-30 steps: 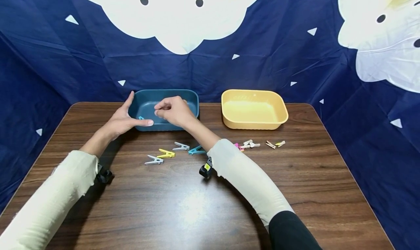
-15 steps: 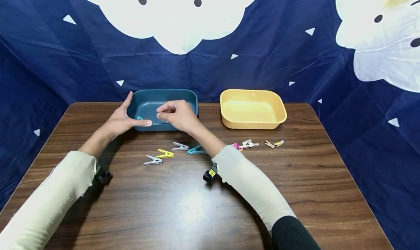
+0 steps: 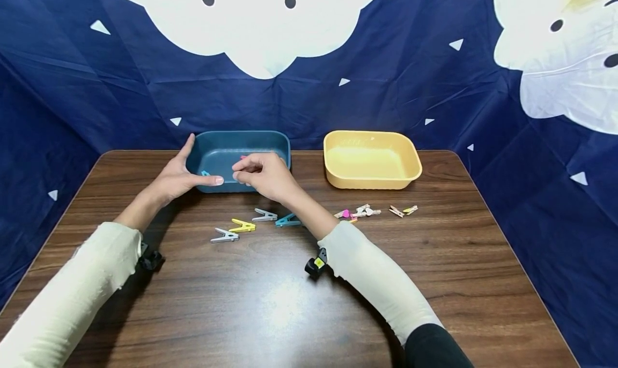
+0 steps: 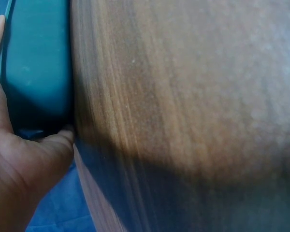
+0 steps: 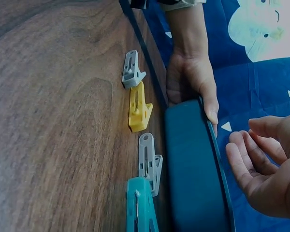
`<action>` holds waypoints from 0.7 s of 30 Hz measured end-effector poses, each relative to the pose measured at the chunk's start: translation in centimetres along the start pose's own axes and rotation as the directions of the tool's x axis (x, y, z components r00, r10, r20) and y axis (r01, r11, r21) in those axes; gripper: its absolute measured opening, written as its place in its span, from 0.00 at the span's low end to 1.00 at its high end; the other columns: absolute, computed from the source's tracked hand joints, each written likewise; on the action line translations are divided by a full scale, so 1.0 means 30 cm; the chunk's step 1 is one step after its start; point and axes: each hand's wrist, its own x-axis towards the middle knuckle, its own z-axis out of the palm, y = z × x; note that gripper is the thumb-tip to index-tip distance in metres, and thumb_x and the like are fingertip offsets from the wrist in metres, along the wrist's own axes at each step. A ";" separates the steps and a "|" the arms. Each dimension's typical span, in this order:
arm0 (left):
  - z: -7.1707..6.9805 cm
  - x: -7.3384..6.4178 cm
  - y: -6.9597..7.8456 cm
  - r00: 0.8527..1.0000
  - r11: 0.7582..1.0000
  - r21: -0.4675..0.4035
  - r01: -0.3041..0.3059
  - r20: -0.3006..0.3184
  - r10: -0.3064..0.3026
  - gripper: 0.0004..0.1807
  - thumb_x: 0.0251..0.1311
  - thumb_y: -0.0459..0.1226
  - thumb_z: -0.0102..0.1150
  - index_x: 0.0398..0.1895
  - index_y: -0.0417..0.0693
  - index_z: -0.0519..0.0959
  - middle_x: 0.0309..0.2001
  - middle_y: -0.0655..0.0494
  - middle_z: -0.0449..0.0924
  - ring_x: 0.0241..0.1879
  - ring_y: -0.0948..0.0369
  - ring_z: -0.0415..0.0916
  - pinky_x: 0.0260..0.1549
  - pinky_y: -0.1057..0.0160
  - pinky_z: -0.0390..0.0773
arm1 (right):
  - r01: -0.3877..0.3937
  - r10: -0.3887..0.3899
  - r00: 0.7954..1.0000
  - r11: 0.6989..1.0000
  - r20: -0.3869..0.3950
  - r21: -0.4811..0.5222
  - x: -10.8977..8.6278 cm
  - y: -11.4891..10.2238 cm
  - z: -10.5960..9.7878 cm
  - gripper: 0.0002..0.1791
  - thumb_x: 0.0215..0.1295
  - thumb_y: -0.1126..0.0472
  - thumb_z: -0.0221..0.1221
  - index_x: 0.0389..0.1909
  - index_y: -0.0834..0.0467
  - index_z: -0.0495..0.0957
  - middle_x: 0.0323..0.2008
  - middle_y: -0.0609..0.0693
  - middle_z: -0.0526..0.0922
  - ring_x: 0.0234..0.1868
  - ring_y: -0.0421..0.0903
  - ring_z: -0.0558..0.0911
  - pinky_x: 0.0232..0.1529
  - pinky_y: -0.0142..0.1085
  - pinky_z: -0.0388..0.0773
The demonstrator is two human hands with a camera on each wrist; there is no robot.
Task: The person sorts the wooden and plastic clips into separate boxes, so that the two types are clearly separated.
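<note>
My left hand (image 3: 176,179) grips the left end of the dark blue bin (image 3: 241,187), thumb along its near rim. In the left wrist view, fingers curl around the end of the bin (image 4: 38,58). Above the bin's right half is my right hand (image 3: 265,175), fingers loosely bent; nothing shows between them in the right wrist view. A small pink piece (image 3: 243,156) shows beyond the right hand, inside the bin. Near the left thumb lies a light blue piece (image 3: 205,173). Plastic clothespins lie in front: grey (image 3: 225,235), yellow (image 3: 243,226), another grey one (image 3: 264,215) and blue (image 3: 288,220).
A yellow bin (image 3: 372,183) stands to the right on the brown wooden table (image 3: 217,303). Several small wooden clothespins (image 3: 369,212) with heart decorations lie before it. A blue cloth (image 3: 309,105) with white clouds hangs behind the table.
My right hand has drawn slightly back toward the near side of the blue bin, and the pink piece has come into view beyond it. The left hand keeps its hold.
</note>
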 end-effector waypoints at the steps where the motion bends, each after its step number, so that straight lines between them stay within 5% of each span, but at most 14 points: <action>1: 0.000 0.000 0.000 1.000 1.000 0.000 0.000 -0.001 0.000 0.83 0.61 0.56 0.85 0.89 0.80 0.17 0.93 0.54 0.18 0.93 0.41 0.21 0.88 0.24 0.44 | 0.001 -0.001 1.000 1.000 0.002 -0.007 -0.003 0.001 -0.001 0.08 0.77 0.61 0.73 0.50 0.57 0.95 0.44 0.51 0.97 0.42 0.49 0.93 0.38 0.27 0.85; 7: 0.002 -0.002 0.004 1.000 1.000 0.000 0.003 0.000 -0.003 0.83 0.61 0.56 0.85 0.89 0.79 0.16 0.93 0.54 0.17 0.93 0.41 0.21 0.88 0.24 0.43 | -0.006 0.007 1.000 0.999 0.022 -0.038 -0.022 0.005 -0.018 0.09 0.77 0.60 0.73 0.52 0.56 0.95 0.47 0.50 0.97 0.38 0.34 0.88 0.39 0.26 0.83; 21: 0.002 0.004 -0.002 1.000 1.000 0.014 0.004 -0.010 -0.004 0.83 0.60 0.56 0.86 0.90 0.78 0.17 0.93 0.52 0.18 0.94 0.40 0.22 0.88 0.25 0.43 | -0.021 0.023 0.999 0.998 0.029 -0.052 -0.059 0.037 -0.067 0.09 0.76 0.59 0.73 0.52 0.56 0.95 0.46 0.52 0.96 0.38 0.37 0.87 0.41 0.25 0.83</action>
